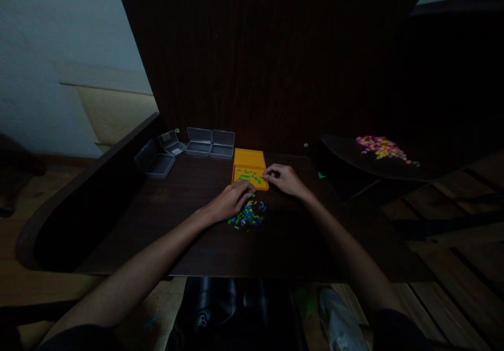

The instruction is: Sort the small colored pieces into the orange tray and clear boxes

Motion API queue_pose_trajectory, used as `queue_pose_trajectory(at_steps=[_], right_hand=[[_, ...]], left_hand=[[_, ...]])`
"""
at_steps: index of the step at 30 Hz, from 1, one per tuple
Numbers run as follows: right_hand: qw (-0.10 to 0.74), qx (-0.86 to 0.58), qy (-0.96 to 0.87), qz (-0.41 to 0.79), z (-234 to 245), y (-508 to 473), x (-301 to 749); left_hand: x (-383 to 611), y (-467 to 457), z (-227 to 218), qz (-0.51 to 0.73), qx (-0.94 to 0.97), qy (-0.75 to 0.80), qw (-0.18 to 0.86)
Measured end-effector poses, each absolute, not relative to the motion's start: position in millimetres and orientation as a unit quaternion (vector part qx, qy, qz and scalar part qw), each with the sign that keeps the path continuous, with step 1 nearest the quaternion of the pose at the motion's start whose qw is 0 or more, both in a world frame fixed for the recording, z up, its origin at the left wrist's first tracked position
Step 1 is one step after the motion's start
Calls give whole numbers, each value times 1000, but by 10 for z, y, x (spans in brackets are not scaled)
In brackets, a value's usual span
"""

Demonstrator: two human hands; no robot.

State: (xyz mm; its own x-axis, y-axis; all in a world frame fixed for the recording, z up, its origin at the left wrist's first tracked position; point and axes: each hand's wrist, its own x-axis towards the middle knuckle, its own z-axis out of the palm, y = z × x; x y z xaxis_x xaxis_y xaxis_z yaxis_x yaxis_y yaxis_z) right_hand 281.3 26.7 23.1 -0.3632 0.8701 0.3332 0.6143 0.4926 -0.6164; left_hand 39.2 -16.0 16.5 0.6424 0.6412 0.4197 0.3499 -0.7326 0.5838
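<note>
An opened yellow plastic box (249, 157) lies on the dark desk, its lid folded back. Small green pieces (249, 174) are scattered in its tray. My right hand (286, 179) is at the tray's right side, thumb and fingers pinched over the rim; what they hold, if anything, is too small to make out. In front of the box, my left hand (233, 199) has its fingers closed, with a small green piece (253, 195) at the fingertips. Just below lies a loose pile of tiny blue, green and yellow pieces (249, 216), partly covered by that hand.
Several clear plastic boxes with raised lids (199, 143) stand along the back left of the desk (157, 225). On a dark shelf (342, 154) at the right is a heap of pink, red and yellow bits (381, 147). A raised side panel (94, 167) bounds the left.
</note>
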Motion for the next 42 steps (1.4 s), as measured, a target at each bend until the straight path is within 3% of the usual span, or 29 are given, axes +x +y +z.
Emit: queue_pose_trajectory(at_steps=[16,25,33,42], right_hand=[[260,-500,-819,110,34,678,2743],[277,-514,-797,156,97,663,2762],[319,-406,-824,236,311,344,2589],[299,-363,-872,137,413,139,2331]], left_hand=[[278,18,147,433,798,355,224],[266,39,109,434,796,365,213],[278,62,73,457,780,367,219],[276,35,103,465,767,367,247]])
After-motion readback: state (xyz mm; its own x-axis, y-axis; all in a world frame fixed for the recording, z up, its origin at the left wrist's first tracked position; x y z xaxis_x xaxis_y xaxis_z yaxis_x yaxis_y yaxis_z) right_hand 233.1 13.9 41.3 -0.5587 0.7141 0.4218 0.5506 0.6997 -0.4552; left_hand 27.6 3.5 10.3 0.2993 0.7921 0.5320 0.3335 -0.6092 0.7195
